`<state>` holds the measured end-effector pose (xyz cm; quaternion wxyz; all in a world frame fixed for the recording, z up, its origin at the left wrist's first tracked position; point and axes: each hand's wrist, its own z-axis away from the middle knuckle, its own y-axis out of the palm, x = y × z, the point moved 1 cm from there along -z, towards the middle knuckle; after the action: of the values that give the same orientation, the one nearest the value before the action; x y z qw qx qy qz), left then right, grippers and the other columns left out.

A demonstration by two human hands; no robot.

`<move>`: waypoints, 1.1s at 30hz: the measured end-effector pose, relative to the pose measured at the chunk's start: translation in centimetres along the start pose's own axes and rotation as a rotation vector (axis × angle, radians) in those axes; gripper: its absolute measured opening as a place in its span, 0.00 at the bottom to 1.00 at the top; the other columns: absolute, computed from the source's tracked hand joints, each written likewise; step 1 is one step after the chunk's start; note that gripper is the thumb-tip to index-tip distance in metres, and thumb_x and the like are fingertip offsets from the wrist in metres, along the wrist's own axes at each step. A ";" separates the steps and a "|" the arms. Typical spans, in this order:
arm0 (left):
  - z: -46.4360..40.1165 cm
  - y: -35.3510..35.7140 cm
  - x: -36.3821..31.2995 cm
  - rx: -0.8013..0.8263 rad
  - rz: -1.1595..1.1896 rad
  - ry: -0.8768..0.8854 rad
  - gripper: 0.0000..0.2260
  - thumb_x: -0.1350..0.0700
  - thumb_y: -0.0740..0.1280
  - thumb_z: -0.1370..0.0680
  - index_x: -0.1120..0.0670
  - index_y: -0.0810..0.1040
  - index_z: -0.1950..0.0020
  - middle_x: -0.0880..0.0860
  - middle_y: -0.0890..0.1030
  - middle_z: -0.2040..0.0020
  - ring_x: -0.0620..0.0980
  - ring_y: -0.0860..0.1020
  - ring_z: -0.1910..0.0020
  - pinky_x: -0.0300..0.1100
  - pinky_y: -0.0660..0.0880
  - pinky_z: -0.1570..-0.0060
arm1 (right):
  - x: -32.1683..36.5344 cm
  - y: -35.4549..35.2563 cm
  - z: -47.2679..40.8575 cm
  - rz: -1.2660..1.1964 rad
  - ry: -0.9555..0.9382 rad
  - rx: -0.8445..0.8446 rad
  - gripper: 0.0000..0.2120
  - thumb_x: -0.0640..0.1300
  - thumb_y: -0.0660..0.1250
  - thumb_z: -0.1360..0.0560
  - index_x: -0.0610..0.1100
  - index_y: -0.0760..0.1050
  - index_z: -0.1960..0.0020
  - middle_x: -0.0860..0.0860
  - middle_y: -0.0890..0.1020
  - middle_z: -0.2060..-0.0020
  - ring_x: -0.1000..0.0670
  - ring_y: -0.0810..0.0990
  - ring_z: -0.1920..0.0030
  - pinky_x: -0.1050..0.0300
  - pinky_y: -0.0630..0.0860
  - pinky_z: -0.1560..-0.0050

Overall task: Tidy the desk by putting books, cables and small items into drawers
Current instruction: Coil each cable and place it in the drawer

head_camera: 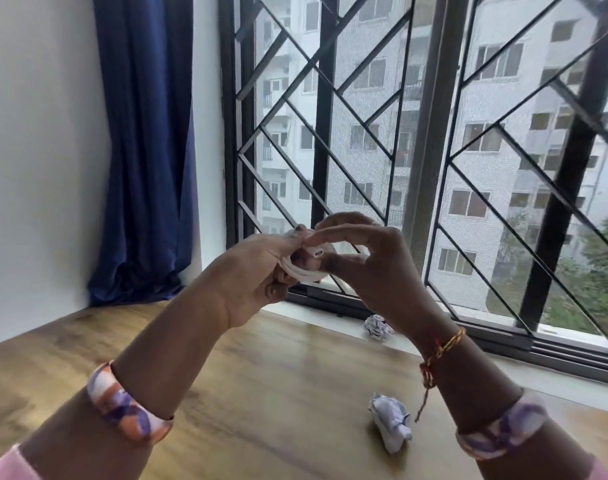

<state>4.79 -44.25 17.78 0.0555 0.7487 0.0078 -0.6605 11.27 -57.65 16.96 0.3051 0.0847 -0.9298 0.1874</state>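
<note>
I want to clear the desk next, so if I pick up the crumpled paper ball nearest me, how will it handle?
The nearer crumpled paper ball is probably very light for its size, being only wadded sheet. It should squash under a firm grip, since its folds look loose. Its lumpy shape suggests it would wobble rather than roll far on the smooth wooden desk.

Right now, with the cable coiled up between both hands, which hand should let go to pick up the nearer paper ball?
Probably the right hand. The left hand grips the cable coil, while the right only pinches its plug end, and the nearer paper ball lies on the desk under the right forearm.
</note>
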 end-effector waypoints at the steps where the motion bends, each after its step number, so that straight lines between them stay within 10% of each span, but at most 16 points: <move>1: 0.1 0.0 0.0 0.028 -0.008 -0.010 0.11 0.49 0.64 0.25 0.53 0.80 0.64 0.47 0.76 0.72 0.41 0.66 0.77 0.32 0.61 0.76 | 0.1 0.0 0.0 -0.029 -0.014 -0.010 0.10 0.36 0.75 0.36 0.48 0.83 0.58 0.50 0.81 0.54 0.55 0.80 0.51 0.57 0.77 0.53; 10: -0.3 1.1 1.1 -0.326 -0.937 0.495 0.06 0.52 0.62 0.24 0.50 0.76 0.50 0.48 0.78 0.65 0.49 0.75 0.66 0.40 0.69 0.68 | 0.9 -0.2 -0.5 -0.422 0.369 -0.221 0.11 0.42 0.61 0.22 0.37 0.74 0.60 0.46 0.79 0.70 0.52 0.77 0.73 0.51 0.79 0.68; 25: 1.4 0.3 1.4 -0.536 -1.291 1.212 0.16 0.54 0.61 0.25 0.55 0.78 0.40 0.56 0.83 0.55 0.54 0.81 0.69 0.41 0.75 0.75 | 2.2 1.9 -0.8 -1.005 0.822 0.147 0.10 0.43 0.66 0.31 0.37 0.80 0.65 0.45 0.81 0.71 0.50 0.81 0.72 0.56 0.80 0.67; 30: 1.0 -0.1 1.9 -0.674 -1.493 1.039 0.10 0.62 0.69 0.32 0.60 0.82 0.52 0.56 0.83 0.63 0.54 0.81 0.70 0.39 0.75 0.75 | 1.3 2.5 -0.2 -0.920 0.747 0.068 0.12 0.45 0.67 0.31 0.35 0.79 0.60 0.43 0.81 0.68 0.50 0.81 0.70 0.57 0.80 0.69; 33: 0.7 -0.9 1.7 -0.694 -1.481 0.811 0.08 0.62 0.75 0.37 0.59 0.80 0.60 0.56 0.81 0.69 0.55 0.79 0.73 0.41 0.73 0.76 | 1.1 3.2 0.8 -0.676 0.535 0.089 0.13 0.42 0.71 0.34 0.34 0.79 0.53 0.40 0.80 0.61 0.47 0.79 0.61 0.52 0.77 0.52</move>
<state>4.22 -43.53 15.97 -0.1675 0.6683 0.7036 -0.1741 9.12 -55.03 16.07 0.5758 0.3460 -0.7289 0.1321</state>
